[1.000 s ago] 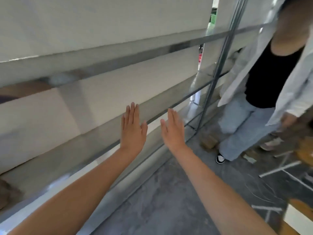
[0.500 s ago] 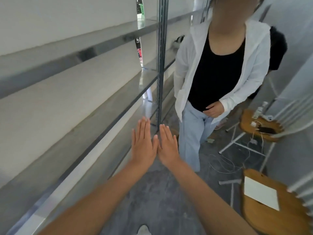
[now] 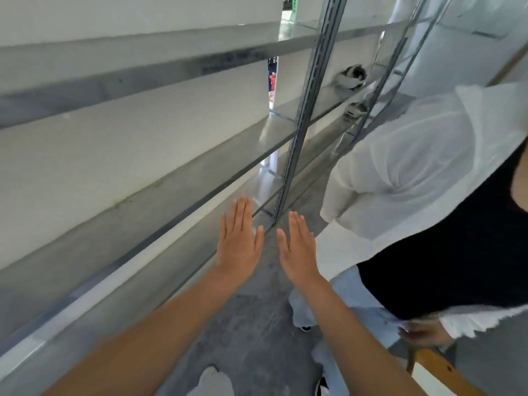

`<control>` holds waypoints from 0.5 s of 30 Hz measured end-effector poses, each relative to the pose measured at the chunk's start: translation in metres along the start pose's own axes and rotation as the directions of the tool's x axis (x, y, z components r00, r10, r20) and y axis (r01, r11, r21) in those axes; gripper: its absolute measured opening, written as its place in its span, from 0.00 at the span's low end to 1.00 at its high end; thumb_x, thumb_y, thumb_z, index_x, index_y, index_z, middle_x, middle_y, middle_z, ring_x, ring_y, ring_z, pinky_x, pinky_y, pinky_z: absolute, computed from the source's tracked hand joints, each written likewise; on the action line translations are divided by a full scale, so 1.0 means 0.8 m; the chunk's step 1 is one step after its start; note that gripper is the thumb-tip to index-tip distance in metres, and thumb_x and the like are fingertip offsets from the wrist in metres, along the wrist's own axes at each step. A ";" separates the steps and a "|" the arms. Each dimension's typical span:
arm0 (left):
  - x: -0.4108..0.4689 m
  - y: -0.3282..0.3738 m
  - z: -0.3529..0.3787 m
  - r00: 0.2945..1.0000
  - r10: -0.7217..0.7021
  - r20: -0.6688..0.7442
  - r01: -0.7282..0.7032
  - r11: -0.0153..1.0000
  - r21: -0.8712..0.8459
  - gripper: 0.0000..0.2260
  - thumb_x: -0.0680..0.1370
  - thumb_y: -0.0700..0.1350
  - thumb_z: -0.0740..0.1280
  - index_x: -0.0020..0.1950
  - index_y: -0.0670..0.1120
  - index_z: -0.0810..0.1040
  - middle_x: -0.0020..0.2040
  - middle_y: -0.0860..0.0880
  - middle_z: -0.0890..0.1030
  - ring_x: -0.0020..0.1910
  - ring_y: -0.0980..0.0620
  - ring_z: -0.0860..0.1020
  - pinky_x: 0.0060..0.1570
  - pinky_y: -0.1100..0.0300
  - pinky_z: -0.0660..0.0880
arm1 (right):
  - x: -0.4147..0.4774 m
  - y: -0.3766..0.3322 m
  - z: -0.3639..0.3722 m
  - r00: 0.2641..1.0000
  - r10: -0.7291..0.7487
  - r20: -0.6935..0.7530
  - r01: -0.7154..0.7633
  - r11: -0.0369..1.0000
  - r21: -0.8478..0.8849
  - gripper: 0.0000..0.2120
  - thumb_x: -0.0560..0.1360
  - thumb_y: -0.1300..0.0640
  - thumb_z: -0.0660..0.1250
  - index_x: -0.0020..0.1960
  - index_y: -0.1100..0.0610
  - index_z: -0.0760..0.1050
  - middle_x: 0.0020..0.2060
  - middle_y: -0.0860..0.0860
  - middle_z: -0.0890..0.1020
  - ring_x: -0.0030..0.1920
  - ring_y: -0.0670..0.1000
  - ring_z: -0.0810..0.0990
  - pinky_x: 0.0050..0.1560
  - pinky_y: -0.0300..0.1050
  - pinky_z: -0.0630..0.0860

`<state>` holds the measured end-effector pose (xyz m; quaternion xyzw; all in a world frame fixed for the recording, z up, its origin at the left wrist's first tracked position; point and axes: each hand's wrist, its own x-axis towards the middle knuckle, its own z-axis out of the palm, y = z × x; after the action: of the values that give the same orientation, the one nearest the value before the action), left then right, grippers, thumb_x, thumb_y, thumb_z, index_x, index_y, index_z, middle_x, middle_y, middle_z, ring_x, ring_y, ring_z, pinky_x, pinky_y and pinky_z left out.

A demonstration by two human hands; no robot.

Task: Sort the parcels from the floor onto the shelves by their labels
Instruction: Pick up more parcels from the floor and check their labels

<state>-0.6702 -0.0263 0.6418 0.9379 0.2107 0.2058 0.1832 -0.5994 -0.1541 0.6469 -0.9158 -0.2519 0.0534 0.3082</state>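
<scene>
Left hand [image 3: 238, 241]: flat, fingers extended, holding nothing | right hand [image 3: 298, 247]: flat, fingers extended, holding nothing, near the left | metal shelves [image 3: 160, 178]: bare, to the left | parcels: none visible | second person [image 3: 428, 201]: standing at right on grey floor [image 3: 245, 324]

We are seeing metal shelves [image 3: 177, 72] running along the left of the frame; a grey bundle [image 3: 352, 77] is lying on one shelf at upper right. The grey floor [image 3: 251, 324] is stretching below centre.
</scene>
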 end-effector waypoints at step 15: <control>0.243 -0.019 0.111 0.970 0.133 0.202 -0.121 0.990 -0.070 0.32 0.78 0.54 0.46 0.80 0.41 0.56 0.81 0.43 0.57 0.80 0.45 0.55 0.77 0.44 0.51 | 0.221 0.092 -0.016 0.925 0.361 -0.120 -0.368 0.929 -0.035 0.28 0.84 0.49 0.51 0.81 0.56 0.51 0.81 0.51 0.53 0.81 0.49 0.48 0.78 0.54 0.42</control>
<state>-0.4731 0.0551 0.6199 0.9601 0.1242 0.1249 0.2173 -0.4109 -0.1239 0.6241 -0.9565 -0.0612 0.0515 0.2805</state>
